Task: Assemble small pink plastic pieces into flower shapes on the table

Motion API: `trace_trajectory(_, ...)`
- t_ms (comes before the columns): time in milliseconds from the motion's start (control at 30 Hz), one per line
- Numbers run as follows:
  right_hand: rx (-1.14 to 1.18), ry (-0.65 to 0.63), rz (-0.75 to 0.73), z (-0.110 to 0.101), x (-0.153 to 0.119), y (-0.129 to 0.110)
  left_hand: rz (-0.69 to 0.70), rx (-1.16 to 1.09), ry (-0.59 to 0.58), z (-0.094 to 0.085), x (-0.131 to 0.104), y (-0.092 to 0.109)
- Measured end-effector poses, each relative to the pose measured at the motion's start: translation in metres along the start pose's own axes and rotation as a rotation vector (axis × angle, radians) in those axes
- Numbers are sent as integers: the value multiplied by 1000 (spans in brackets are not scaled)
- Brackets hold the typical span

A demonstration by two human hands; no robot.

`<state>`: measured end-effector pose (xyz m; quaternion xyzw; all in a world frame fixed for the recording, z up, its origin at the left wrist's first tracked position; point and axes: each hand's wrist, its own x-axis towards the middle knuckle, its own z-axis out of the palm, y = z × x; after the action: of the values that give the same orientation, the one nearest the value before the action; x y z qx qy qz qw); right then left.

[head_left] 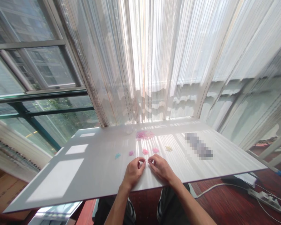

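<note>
At the near side of the white table (96,168), my left hand (134,171) and my right hand (161,167) face each other. Thumb and forefinger of both are pinched together, with the fingertips almost meeting. Something tiny and pale seems to be between them, too small to name. Just beyond my fingers lie a bright pink pile (145,151) and a lighter pink pile (155,150) of small pieces. A purple-pink pile (131,153) and a teal pile (117,155) sit to the left, a pale yellow pile (169,148) to the right.
A larger spread of pink pieces (144,135) lies farther back, beside a clear round dish (129,129). A pixelated dark object (199,146) is on the right of the table. Sheer curtains (150,62) hang behind it. A power strip (265,199) with cables rests on the floor.
</note>
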<state>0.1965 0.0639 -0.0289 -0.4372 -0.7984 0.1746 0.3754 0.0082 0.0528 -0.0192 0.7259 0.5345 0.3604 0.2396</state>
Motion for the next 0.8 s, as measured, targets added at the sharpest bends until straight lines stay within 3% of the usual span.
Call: trace_trajectory(800, -11, 12, 47, 0, 0, -2, 14, -6, 12, 2, 0, -3)
